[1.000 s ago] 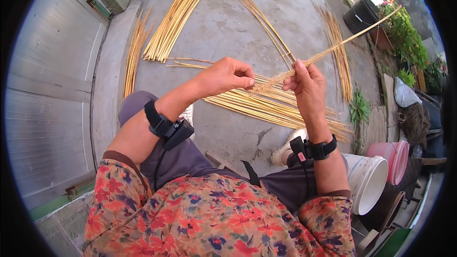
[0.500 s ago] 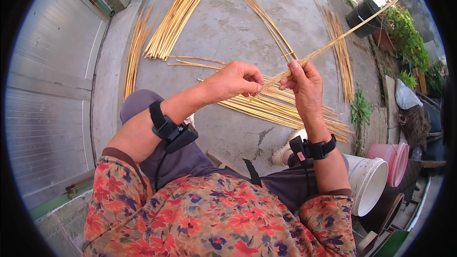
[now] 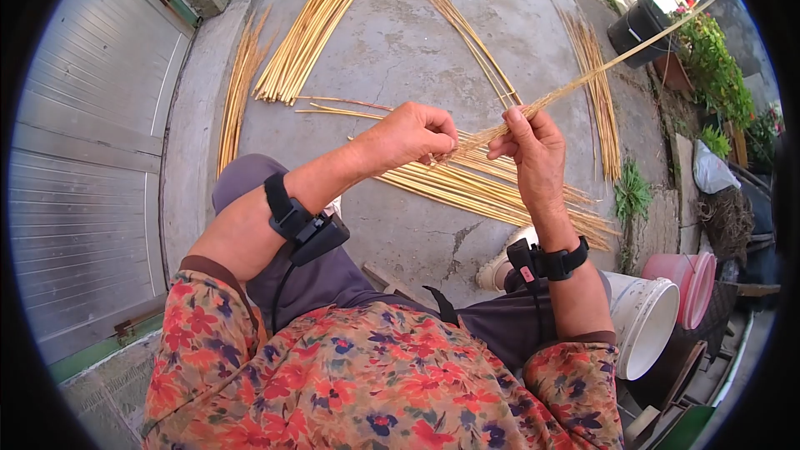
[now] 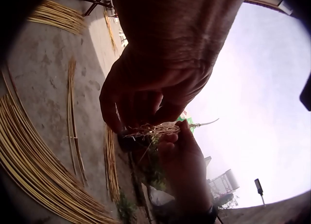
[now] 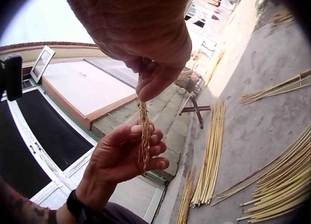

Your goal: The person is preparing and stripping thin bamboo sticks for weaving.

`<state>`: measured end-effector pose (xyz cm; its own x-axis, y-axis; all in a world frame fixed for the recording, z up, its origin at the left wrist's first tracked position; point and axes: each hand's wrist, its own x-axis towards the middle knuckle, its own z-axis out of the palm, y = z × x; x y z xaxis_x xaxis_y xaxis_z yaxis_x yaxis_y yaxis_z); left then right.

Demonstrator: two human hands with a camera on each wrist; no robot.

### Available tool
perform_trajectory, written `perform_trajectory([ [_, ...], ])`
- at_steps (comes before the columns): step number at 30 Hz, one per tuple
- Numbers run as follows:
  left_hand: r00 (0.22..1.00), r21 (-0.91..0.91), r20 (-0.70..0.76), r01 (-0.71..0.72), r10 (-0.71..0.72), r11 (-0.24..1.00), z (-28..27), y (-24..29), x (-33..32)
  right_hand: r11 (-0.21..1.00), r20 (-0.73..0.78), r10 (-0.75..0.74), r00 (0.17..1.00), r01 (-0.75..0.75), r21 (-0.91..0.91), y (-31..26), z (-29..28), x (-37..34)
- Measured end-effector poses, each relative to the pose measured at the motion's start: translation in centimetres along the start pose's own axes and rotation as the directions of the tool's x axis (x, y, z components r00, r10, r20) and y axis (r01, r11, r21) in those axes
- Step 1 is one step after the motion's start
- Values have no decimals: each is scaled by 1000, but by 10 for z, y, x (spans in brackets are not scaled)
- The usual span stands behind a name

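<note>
Between the hands in the head view runs a thin bundle of dry stalks (image 3: 575, 87), its frayed end low at the left and its long tip rising to the upper right. The right hand (image 3: 535, 154) pinches it between thumb and fingers. At the frayed end, the left hand (image 3: 408, 137) has its fingers curled about the loose strands. The right wrist view shows those strands (image 5: 145, 136) hanging across the fingers of the left hand (image 5: 116, 156), below the pinching right hand (image 5: 155, 78). In the left wrist view the left fingertips touch the frayed strands (image 4: 158, 130).
Sorted stalks lie on the concrete floor (image 3: 400, 237): a thick bundle (image 3: 321, 29), a small one at the left (image 3: 237, 100), a spread pile (image 3: 467, 192), two thin stalks and another bundle at the right (image 3: 598, 100). White (image 3: 642, 317) and pink buckets (image 3: 687, 283) stand at the right.
The left hand moved slightly right and down, then back up a little, with its fingers now curled at the frayed end. The bundle's long tip has shifted up and right.
</note>
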<state>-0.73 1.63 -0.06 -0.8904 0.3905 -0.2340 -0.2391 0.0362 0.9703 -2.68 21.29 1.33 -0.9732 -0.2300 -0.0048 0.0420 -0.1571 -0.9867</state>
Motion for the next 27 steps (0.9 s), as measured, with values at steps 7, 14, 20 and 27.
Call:
perform_trajectory([
  [7,996,212,-87,4,15,977,2,-2,4,983,44,-94,995,99,-156,1,9,-8],
  [14,1000,81,-11,-21,22,997,0,-1,2,986,30,-84,996,87,-141,-1,6,-4],
  [20,999,-93,40,33,-29,995,-8,1,-5,994,-51,58,997,-53,95,2,-11,4],
  [27,991,-133,129,-2,20,991,-4,1,-8,988,-34,76,997,-71,136,5,-15,4],
])
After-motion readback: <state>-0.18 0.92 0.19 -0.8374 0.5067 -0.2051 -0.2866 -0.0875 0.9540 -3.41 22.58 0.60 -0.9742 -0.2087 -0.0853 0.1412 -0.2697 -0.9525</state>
